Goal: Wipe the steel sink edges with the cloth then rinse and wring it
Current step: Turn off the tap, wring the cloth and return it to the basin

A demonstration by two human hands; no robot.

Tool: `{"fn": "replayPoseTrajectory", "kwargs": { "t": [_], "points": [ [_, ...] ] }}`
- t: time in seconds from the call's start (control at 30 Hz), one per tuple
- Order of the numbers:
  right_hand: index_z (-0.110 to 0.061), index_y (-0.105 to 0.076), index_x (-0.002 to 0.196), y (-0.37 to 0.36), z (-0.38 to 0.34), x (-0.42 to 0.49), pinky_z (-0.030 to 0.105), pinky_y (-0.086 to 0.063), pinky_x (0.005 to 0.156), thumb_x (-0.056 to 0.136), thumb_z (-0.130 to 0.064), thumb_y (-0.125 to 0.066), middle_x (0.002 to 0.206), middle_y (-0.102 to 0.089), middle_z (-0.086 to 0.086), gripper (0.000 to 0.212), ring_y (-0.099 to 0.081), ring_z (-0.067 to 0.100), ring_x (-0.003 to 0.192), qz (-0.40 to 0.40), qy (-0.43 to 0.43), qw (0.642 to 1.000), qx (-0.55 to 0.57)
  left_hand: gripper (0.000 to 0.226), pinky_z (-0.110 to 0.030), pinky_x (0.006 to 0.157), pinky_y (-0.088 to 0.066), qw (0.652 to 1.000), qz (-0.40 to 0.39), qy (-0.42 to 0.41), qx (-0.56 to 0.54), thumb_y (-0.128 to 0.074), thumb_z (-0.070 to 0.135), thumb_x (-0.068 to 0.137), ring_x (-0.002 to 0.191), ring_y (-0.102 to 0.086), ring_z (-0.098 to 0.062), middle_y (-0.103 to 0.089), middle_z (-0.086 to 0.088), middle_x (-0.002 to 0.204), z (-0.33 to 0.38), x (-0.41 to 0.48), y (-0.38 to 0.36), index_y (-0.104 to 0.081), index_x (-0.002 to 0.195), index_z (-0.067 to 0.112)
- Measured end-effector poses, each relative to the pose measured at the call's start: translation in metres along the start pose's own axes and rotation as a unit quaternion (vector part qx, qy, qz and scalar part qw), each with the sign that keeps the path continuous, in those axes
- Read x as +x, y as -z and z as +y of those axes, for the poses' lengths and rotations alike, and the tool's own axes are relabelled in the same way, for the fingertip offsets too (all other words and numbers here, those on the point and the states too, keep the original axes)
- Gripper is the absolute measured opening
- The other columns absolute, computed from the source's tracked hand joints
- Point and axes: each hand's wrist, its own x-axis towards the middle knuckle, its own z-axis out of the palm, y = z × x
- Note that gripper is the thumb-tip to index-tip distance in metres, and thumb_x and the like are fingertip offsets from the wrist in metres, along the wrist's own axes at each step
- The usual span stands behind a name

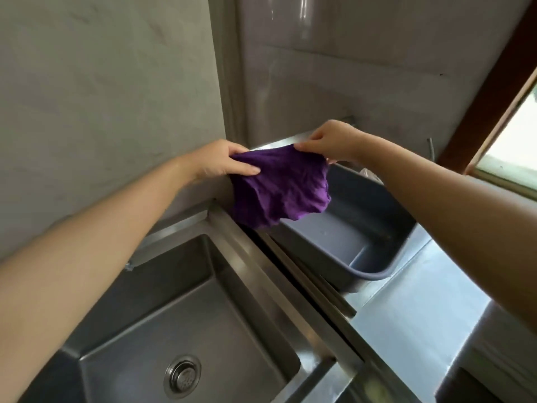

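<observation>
Purple cloth [280, 189] held up in the air between both hands, spread out and crumpled, its lower edge hanging free. The left hand [225, 161] is clamped on the cloth's upper left corner, thumb lying across the front of the fabric, the other fingers behind it. The right hand [328, 141] pinches the upper right corner between thumb and fingertips, knuckles raised. The two hands are near each other, the cloth stretched loosely between them.

Below the left hand and toward the viewer lies the steel sink [180, 301], a rectangular basin with a round drain strainer [182, 376] in its floor. The sink's right edge [261, 266] runs as a flat steel strip from just under the hanging cloth down toward the viewer; the cloth's lowest fold hangs close above its far end, contact uncertain.

Below the right hand sits a grey plastic basin [374, 242] on the steel tabletop [415, 309], partly hidden behind the cloth. Beyond both hands rises a grey wall [101, 97]; to the right of the right forearm a window frame [499, 117] shows
</observation>
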Motion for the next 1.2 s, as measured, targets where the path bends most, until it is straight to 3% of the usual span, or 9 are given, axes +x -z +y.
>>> {"fn": "replayPoseTrajectory", "kwargs": {
  "t": [0.17, 0.4, 0.47, 0.6, 0.77, 0.9, 1.0, 1.1, 1.2],
  "points": [
    [-0.017, -0.065, 0.079, 0.026, 0.017, -0.012, 0.031, -0.05, 0.075, 0.089, -0.027, -0.06, 0.075, -0.062, -0.001, 0.015, -0.059, 0.012, 0.07, -0.028, 0.018, 0.94, 0.339, 0.026, -0.022, 0.08, -0.057, 0.997, -0.057, 0.025, -0.034, -0.067, 0.008, 0.081, 0.09, -0.067, -0.01, -0.07, 0.002, 0.1, 0.023, 0.011, -0.015, -0.065, 0.1, 0.025],
    [-0.018, -0.063, 0.086, 0.044, 0.034, -0.013, 0.029, -0.054, 0.065, 0.087, -0.011, -0.06, 0.08, -0.065, 0.003, 0.008, -0.063, 0.015, 0.072, 0.014, 0.01, 0.899, 0.438, 0.046, -0.039, 0.098, -0.049, 0.996, -0.068, 0.064, -0.008, -0.071, 0.042, 0.07, 0.106, -0.065, -0.019, -0.071, -0.004, 0.11, 0.047, 0.035, -0.04, -0.066, 0.11, 0.019],
    [-0.016, -0.062, 0.088, 0.048, 0.041, -0.009, 0.03, -0.055, 0.068, 0.086, -0.006, -0.061, 0.08, -0.065, 0.004, 0.011, -0.063, 0.016, 0.073, 0.034, 0.001, 0.891, 0.452, 0.028, -0.038, 0.094, -0.051, 0.998, -0.03, 0.05, -0.014, -0.068, 0.037, 0.078, 0.102, -0.066, -0.02, -0.072, -0.003, 0.103, 0.049, 0.046, -0.05, -0.069, 0.101, 0.02],
    [-0.016, -0.06, 0.092, 0.054, 0.064, 0.004, 0.043, -0.053, 0.087, 0.078, 0.008, -0.062, 0.094, -0.063, 0.008, 0.027, -0.062, 0.026, 0.089, 0.057, 0.006, 0.923, 0.381, 0.009, -0.042, 0.094, -0.051, 0.996, 0.081, 0.013, -0.021, -0.06, 0.017, 0.089, 0.096, -0.067, -0.024, -0.071, -0.004, 0.092, 0.045, 0.068, -0.068, -0.068, 0.091, 0.02],
    [-0.03, -0.038, 0.137, 0.064, 0.101, 0.007, 0.032, -0.047, 0.094, 0.077, -0.003, -0.07, 0.119, -0.053, 0.008, 0.074, -0.057, 0.022, 0.104, -0.002, 0.047, 0.983, 0.178, 0.02, -0.029, 0.085, -0.052, 0.993, 0.095, -0.018, -0.072, -0.049, 0.011, 0.095, 0.084, -0.067, -0.01, -0.07, 0.005, 0.087, 0.043, 0.087, -0.082, -0.065, 0.1, 0.021],
    [-0.011, -0.066, 0.094, 0.061, 0.115, 0.017, 0.022, -0.044, 0.068, 0.083, -0.026, -0.067, 0.087, -0.063, 0.006, 0.019, -0.061, 0.023, 0.083, 0.08, 0.095, 0.992, -0.03, 0.015, -0.025, 0.074, -0.053, 0.967, 0.084, 0.019, -0.241, -0.052, 0.016, 0.092, 0.075, -0.067, -0.011, -0.074, 0.003, 0.078, 0.042, 0.101, -0.094, -0.067, 0.093, 0.017],
    [-0.012, -0.063, 0.08, 0.051, 0.124, 0.021, 0.02, -0.048, 0.059, 0.083, -0.038, -0.066, 0.073, -0.058, 0.002, 0.027, -0.057, 0.014, 0.066, 0.079, 0.036, 0.97, 0.225, 0.039, -0.037, 0.083, -0.05, 0.938, 0.051, 0.062, -0.336, -0.065, 0.035, 0.079, 0.092, -0.062, -0.021, -0.067, -0.006, 0.102, 0.036, 0.11, -0.107, -0.062, 0.114, 0.017],
    [-0.01, -0.062, 0.085, 0.039, 0.135, 0.023, 0.023, -0.054, 0.054, 0.085, -0.032, -0.065, 0.072, -0.066, 0.003, 0.022, -0.064, 0.014, 0.063, 0.047, -0.016, 0.888, 0.457, 0.041, -0.032, 0.071, -0.054, 0.941, 0.03, 0.09, -0.325, -0.068, 0.012, 0.079, 0.086, -0.061, -0.021, -0.065, -0.007, 0.099, 0.028, 0.118, -0.12, -0.058, 0.119, 0.012],
    [-0.012, -0.062, 0.084, 0.028, 0.155, 0.027, 0.03, -0.058, 0.073, 0.086, -0.029, -0.064, 0.08, -0.068, 0.006, 0.017, -0.067, 0.016, 0.07, 0.021, -0.049, 0.856, 0.515, 0.038, -0.032, 0.073, -0.055, 0.931, 0.085, 0.107, -0.338, -0.065, -0.002, 0.079, 0.082, -0.063, -0.021, -0.066, -0.008, 0.094, 0.02, 0.126, -0.127, -0.059, 0.116, 0.005]
  ]
}}
